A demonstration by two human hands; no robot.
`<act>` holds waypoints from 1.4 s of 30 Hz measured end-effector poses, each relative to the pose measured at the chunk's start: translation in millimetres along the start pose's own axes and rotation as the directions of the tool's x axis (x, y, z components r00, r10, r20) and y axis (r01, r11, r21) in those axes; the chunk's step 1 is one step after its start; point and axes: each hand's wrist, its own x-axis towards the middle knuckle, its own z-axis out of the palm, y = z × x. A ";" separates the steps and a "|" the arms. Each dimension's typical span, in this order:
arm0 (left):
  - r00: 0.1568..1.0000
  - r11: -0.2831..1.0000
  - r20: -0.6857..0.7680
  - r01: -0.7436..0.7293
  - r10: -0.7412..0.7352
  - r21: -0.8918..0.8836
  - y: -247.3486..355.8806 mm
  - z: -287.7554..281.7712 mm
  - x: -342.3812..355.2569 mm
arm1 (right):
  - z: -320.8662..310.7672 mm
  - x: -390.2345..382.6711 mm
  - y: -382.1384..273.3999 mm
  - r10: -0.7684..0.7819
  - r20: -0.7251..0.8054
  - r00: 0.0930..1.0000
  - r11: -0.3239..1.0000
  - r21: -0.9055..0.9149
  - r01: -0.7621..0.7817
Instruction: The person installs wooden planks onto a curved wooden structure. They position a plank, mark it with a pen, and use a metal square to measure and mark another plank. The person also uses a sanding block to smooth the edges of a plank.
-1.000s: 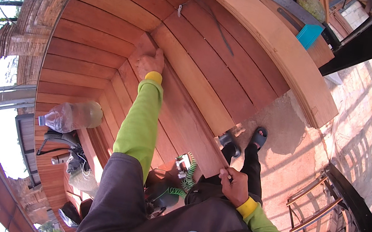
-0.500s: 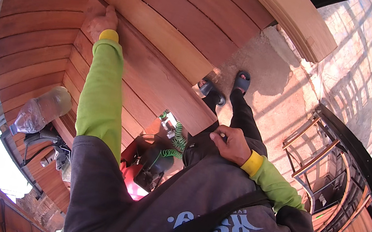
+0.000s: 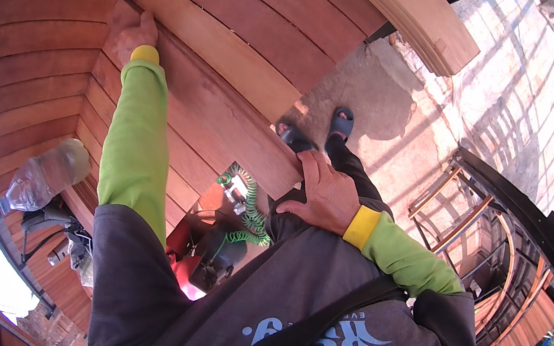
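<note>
A reddish wooden board [image 3: 223, 102] runs slantwise from the corner of the plank-lined wall toward my body. My left hand [image 3: 127, 36] is at its far end, fingers curled on the board and thumb lying along its edge. At the near end, my right hand [image 3: 326, 192] spans the board's end, fingers over the top and thumb lower down. The board's underside and some of my fingertips are hidden. Beneath and beside it are the fitted wooden planks [image 3: 51, 36].
A red machine [image 3: 185, 264] with a coiled green air hose [image 3: 251, 216] stands below the board. A clear plastic bottle [image 3: 46, 175] lies at left. Thick timber [image 3: 419, 21] juts in at top right. A dark metal frame with wooden rungs [image 3: 463, 222] is at right.
My right hand has moved from near my waist up to the board's near end, its fingers opening out onto it. My left hand stays at the far end. The view has shifted slightly.
</note>
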 end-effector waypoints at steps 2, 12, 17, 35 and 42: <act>1.000 1.000 0.025 -0.006 0.006 -0.001 2.4 0.9 -1.6 | 3.6 1.7 0.6 0.021 0.031 0.999 1.000 0.000 -0.021; 0.992 0.999 -0.120 -0.046 0.048 0.022 7.3 -2.7 -15.6 | 18.2 1.9 3.2 -0.033 -0.073 0.997 0.997 -0.071 0.028; 0.992 0.991 -0.069 0.110 -0.105 0.077 12.4 -5.3 -17.5 | 20.6 -0.2 4.6 -0.084 -0.110 0.990 0.991 -0.112 0.071; 0.996 0.995 -0.067 0.069 -0.064 0.073 9.9 -4.8 -16.0 | 12.5 -9.3 11.8 -0.060 -0.165 0.985 0.998 0.025 0.065; 0.999 0.998 0.040 0.026 -0.028 0.059 11.9 -18.1 -18.0 | 14.6 -7.2 13.7 -0.156 -0.217 0.964 0.987 0.002 0.160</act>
